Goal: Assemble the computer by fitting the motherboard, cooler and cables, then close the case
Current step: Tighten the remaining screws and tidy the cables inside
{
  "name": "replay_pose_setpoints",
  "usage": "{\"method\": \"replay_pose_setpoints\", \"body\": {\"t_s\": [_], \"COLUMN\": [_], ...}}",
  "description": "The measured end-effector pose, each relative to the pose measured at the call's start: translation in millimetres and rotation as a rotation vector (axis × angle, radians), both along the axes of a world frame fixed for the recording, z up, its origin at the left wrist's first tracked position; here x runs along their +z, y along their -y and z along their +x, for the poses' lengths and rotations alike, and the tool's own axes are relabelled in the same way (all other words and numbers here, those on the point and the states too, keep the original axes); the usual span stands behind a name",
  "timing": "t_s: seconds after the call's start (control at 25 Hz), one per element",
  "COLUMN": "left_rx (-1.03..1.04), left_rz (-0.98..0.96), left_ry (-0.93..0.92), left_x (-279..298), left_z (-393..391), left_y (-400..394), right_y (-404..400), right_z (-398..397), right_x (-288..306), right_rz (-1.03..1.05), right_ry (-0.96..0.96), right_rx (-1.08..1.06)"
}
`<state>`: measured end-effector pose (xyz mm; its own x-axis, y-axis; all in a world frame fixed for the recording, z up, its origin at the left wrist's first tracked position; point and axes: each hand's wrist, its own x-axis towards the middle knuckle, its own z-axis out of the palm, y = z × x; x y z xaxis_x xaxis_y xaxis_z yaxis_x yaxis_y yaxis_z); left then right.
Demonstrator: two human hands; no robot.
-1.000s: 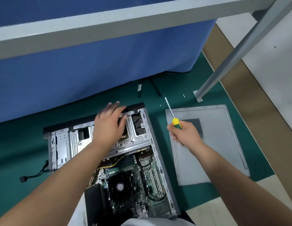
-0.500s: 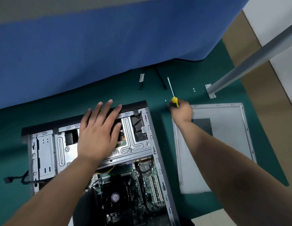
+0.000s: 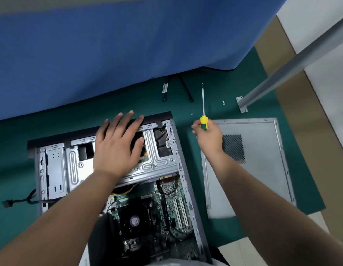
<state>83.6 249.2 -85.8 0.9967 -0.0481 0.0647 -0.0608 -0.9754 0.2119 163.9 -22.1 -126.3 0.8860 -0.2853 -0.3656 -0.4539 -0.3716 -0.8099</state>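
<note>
The left hand (image 3: 117, 148), at centre left of the frame, lies flat and open with fingers spread on the metal drive cage (image 3: 157, 160) of an open computer case (image 3: 187, 181), gripping nothing. The right hand (image 3: 209, 139), right of centre, is closed around the yellow and green handle of a screwdriver (image 3: 203, 112), whose thin shaft points toward the top of the frame, over the green mat (image 3: 224, 89).

The case lies on its side in the lower middle of the frame. Below the cage, the motherboard (image 3: 166, 206) sits inside it with the black cooler fan (image 3: 135, 220) mounted. A loose black cable (image 3: 17, 200) trails out at the left edge. The grey side panel (image 3: 258, 179) lies flat on the mat, just right of the case and not yet fitted.

Several small screws (image 3: 223, 102) lie scattered on the mat near the screwdriver tip, beside a grey metal leg (image 3: 281, 79).

Likely risks: the tiny screws could roll or be brushed away by the right hand and lost. The screwdriver tip could slip onto the motherboard and scratch it. Pressing on the cage could pinch cables beneath it. Closing the panel with the left cable still outside would trap it or leave it unplugged.
</note>
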Motion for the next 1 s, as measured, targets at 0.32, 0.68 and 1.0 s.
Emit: {"method": "replay_pose_setpoints", "body": {"t_s": [0.32, 0.68, 1.0], "left_rx": [0.037, 0.264, 0.441], "left_rz": [-0.714, -1.41, -1.862], "left_ry": [-0.04, -0.466, -0.67], "left_x": [45, 25, 18], "left_z": [-43, -165, -189], "left_y": [16, 44, 14], "right_y": [-24, -63, -81], "right_z": [-123, -204, -227], "right_x": [109, 105, 99], "right_rz": [0.265, 0.16, 0.5], "right_ry": [0.015, -0.147, -0.443], "right_rx": [0.183, 0.36, 0.21]}}
